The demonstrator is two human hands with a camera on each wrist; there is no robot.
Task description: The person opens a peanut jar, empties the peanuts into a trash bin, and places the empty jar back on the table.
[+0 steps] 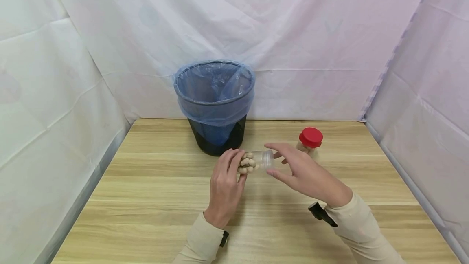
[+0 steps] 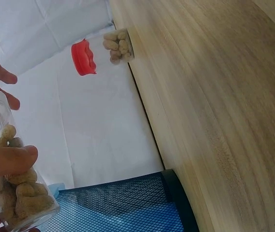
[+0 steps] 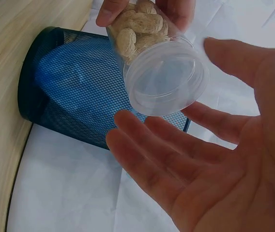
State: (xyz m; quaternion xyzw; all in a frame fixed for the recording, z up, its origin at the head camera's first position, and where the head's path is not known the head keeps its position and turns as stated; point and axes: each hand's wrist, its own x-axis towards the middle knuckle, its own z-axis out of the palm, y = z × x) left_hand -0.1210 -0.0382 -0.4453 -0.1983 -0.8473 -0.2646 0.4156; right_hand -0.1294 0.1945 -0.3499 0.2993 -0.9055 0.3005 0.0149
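Holding a clear jar (image 1: pixel 261 159) of unshelled peanuts (image 1: pixel 247 163) in the left hand (image 1: pixel 226 182), tipped nearly onto its side above the table (image 1: pixel 157 199). Gripping with thumb and curled fingers around the closed end, leaving the neck free and facing the capless mouth toward the right hand (image 1: pixel 302 172).

Seeming light overall, judging by the thin see-through wall and the dry load. Looking like stiff plastic, probably giving only a little under a squeeze. Likely feeling slick, being smooth and rounded, and probably shifting in balance with any loose rolling inside. Probably risking a spill with any downward tilt of the mouth, and cracked shells only under hard pressure. Calling for a full wrap around the body near the base, and offering the ridged neck as a second hold for fingertips.

Holding the right hand spread wide around the mouth, with thumb and fingers on opposite sides, gripping nothing; not showing clearly any contact with the rim.

Seeing beyond the right hand a second jar (image 2: pixel 118 47) of peanuts, standing under a red cap (image 1: pixel 311 137). Finding behind the held jar, somewhat leftward, a black mesh bin (image 1: pixel 239 129) with a blue liner (image 1: pixel 216 111). Seeing white sheets (image 1: pixel 329 44) enclosing the back and both sides.
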